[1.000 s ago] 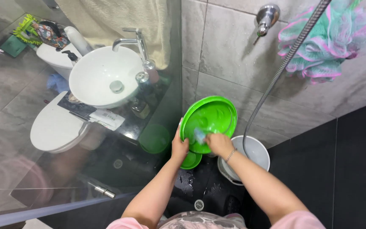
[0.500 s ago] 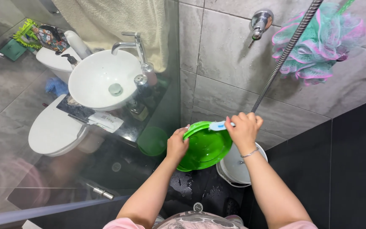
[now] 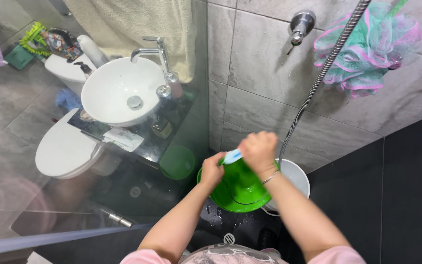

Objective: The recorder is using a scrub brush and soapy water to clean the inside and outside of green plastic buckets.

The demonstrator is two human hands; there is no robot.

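Observation:
A bright green plastic basin (image 3: 238,188) is tilted over the shower floor, its outer bottom facing up. My left hand (image 3: 212,171) grips its left rim. My right hand (image 3: 258,149) is closed around a small blue and white brush (image 3: 231,156), held against the basin's upper edge. The hand is blurred with motion. A bracelet shows on my right wrist.
A white bucket (image 3: 296,176) stands right of the basin, with a metal shower hose (image 3: 318,80) hanging above it. A mesh sponge (image 3: 374,46) hangs on the tiled wall. Behind the glass panel are a white sink (image 3: 120,93), a toilet (image 3: 62,146) and a second green bowl (image 3: 177,162). A floor drain (image 3: 228,238) lies below.
The green basin has dropped lower and turned its bottom further up. My right hand with the brush moved from inside the basin to its upper rim, then down and left.

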